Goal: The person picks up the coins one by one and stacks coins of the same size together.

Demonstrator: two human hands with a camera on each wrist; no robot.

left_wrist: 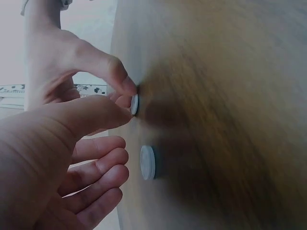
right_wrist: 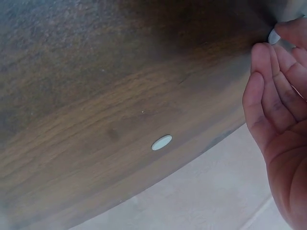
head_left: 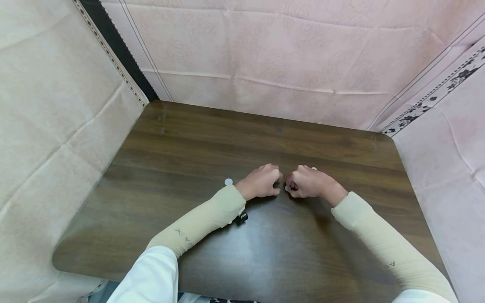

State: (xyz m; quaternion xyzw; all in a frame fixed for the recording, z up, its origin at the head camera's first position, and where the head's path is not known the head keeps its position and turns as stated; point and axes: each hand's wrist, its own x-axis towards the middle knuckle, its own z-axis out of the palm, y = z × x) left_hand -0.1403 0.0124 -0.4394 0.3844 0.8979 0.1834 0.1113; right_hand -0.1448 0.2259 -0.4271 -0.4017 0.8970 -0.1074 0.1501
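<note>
Near the middle of the table (head_left: 223, 143), my two hands face each other. My right hand (head_left: 308, 182) pinches a small white disc (left_wrist: 135, 104) on its edge between thumb and index finger, at the tabletop. Close beside it, my left hand (head_left: 263, 181) has loosely bent fingers and a gap between thumb and fingers. Its thumb tip (left_wrist: 125, 115) appears next to the held disc; whether it touches cannot be told. A second white disc (left_wrist: 147, 163) shows near the left fingers in the left wrist view. In the right wrist view, a white disc (right_wrist: 161, 142) lies flat.
One white disc (head_left: 228, 182) lies left of my left wrist, and another (head_left: 314, 168) shows just behind my right hand. A small black device (head_left: 241, 217) sits under the left wrist. Pale patterned cloth (head_left: 265, 54) hangs behind the table's far edge and at both sides.
</note>
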